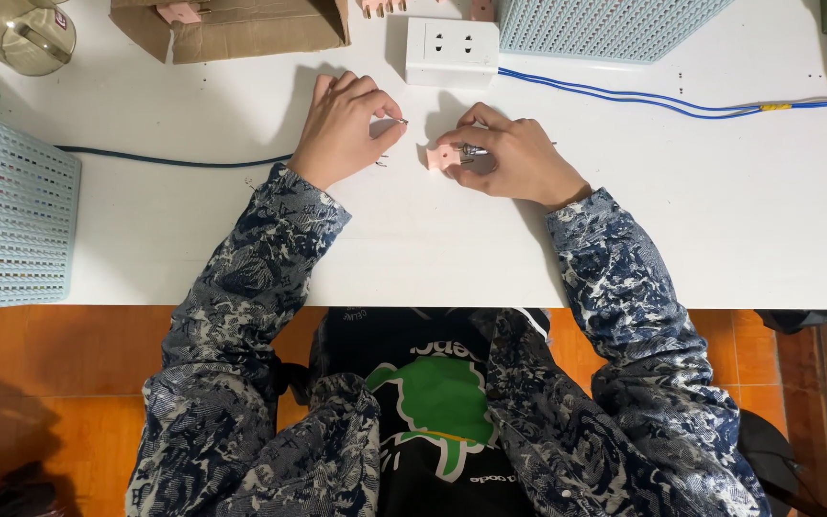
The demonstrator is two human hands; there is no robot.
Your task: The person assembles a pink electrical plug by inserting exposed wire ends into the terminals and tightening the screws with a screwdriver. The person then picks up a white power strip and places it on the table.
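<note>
Below the socket [451, 51], the right hand [509, 158] pinches a pink part [440, 158]; the left hand [345, 127] pinches what seems a pin [396, 121] on the tabletop [720, 211].

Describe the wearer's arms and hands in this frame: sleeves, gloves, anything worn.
Both hands, left hand and right hand, are bare: no gloves, and no rings or watch that I can make out. Both arms wear long sleeves of a jacket in a mottled navy, grey and white pattern, ending at the wrists.
</note>
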